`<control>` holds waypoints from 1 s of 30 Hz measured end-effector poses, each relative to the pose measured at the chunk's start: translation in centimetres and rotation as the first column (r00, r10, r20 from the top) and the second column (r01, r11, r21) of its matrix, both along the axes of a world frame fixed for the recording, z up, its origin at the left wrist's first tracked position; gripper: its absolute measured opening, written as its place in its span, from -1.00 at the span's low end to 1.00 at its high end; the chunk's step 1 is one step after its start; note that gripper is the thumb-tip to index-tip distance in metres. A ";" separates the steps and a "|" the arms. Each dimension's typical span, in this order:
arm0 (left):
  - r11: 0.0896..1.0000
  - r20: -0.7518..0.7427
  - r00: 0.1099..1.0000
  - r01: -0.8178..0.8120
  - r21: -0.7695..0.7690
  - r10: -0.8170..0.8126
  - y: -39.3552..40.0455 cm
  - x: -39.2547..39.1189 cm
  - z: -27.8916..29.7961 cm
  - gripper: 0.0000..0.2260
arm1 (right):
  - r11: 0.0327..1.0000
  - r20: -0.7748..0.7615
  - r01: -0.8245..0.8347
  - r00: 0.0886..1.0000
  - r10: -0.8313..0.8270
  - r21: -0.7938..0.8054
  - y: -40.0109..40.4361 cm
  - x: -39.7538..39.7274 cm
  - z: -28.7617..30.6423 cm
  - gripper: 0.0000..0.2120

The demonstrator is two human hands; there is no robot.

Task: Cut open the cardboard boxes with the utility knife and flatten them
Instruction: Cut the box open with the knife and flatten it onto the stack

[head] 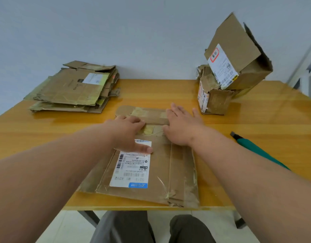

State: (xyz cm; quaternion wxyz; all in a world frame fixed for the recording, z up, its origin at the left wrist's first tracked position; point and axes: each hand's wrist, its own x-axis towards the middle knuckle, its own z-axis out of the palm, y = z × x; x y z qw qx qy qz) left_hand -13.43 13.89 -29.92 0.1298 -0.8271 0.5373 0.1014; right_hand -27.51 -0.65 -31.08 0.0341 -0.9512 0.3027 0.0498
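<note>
A flattened cardboard box [165,174] with a white shipping label lies in the middle of the wooden table [256,116]. My left hand [128,135] rests palm down on its upper part, thumb on the label. My right hand [182,125] lies flat beside it on the box's far flap, fingers spread. Neither hand grips anything. The green utility knife [256,148] lies on the table to the right, partly hidden by my right forearm. Two unflattened boxes [226,79] are stacked at the back right, the top one tilted.
A pile of flattened cardboard [76,88] sits at the back left against the wall. The table's front edge runs just below the flattened box. My knees and a table leg show underneath.
</note>
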 end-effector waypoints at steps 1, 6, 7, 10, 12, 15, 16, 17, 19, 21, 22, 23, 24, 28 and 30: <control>0.999 0.038 0.999 0.021 -0.039 -0.019 -0.2 0.0 -0.2 0.15 | 1.000 -0.002 -0.008 1.000 0.009 0.024 0.3 -0.1 -0.6 -0.35; 0.973 0.098 0.992 0.097 -0.210 -0.077 -1.7 0.8 -0.9 0.14 | 0.999 -0.068 -0.021 0.997 0.023 0.027 0.4 0.2 -1.3 -0.30; 0.976 0.057 0.997 0.061 -0.209 -0.050 -1.9 1.2 -1.1 0.16 | 1.000 -0.065 -0.016 0.998 0.016 -0.004 0.0 0.8 -0.5 -0.31; 0.996 -0.058 0.998 -0.043 -0.078 0.038 -2.2 2.2 -1.8 0.23 | 1.000 -0.024 0.000 1.000 -0.001 -0.021 -0.2 2.0 -0.3 -0.27; 0.999 -0.087 0.995 -0.047 -0.017 0.045 -2.7 2.6 -2.1 0.25 | 0.999 -0.043 -0.004 0.999 0.006 0.036 -0.2 1.9 -1.8 -0.22; 0.998 -0.160 0.986 -0.035 0.048 0.042 -2.9 3.5 -1.4 0.27 | 0.998 -0.024 -0.029 0.999 0.030 0.062 -1.0 1.7 -3.2 -0.22; 0.998 -0.183 0.983 -0.017 0.066 0.029 -2.8 3.8 -1.2 0.27 | 0.998 -0.018 -0.037 0.999 0.038 0.053 -1.2 1.7 -3.3 -0.22; 0.997 -0.191 0.982 0.003 0.075 0.011 -2.7 4.0 -1.2 0.26 | 0.998 -0.008 -0.042 0.999 0.043 0.042 -1.3 1.7 -3.3 -0.21; 0.998 -0.173 0.985 0.023 0.062 -0.012 -2.4 4.0 -1.4 0.27 | 0.998 0.007 -0.047 0.999 0.047 0.032 -1.3 1.6 -3.5 -0.21; 0.999 -0.153 0.988 0.020 0.032 -0.014 -2.1 3.6 -1.8 0.28 | 0.998 0.017 -0.049 0.999 0.049 0.037 -1.2 1.5 -3.7 -0.21; 1.000 -0.147 0.989 0.019 0.018 -0.016 -2.0 3.4 -2.0 0.27 | 0.998 0.026 -0.048 0.999 0.047 0.040 -1.2 1.4 -3.8 -0.22; 1.000 -0.139 0.990 0.019 0.007 -0.018 -1.8 3.3 -2.0 0.26 | 0.998 0.037 -0.046 0.998 0.045 0.039 -1.2 1.4 -3.7 -0.24; 1.000 -0.129 0.991 0.020 -0.002 -0.020 -1.6 3.2 -2.1 0.25 | 0.998 0.047 -0.044 0.998 0.042 0.036 -1.2 1.4 -3.8 -0.26; 0.999 -0.091 0.996 0.011 -0.046 -0.016 -0.1 2.4 -2.4 0.16 | 0.999 0.057 -0.039 0.998 0.039 -0.008 -0.6 1.0 -3.8 -0.32; 0.999 -0.108 0.994 0.010 -0.047 -0.015 0.8 1.9 -2.4 0.12 | 0.999 0.071 -0.007 0.997 0.011 -0.050 -0.2 0.7 -3.7 -0.34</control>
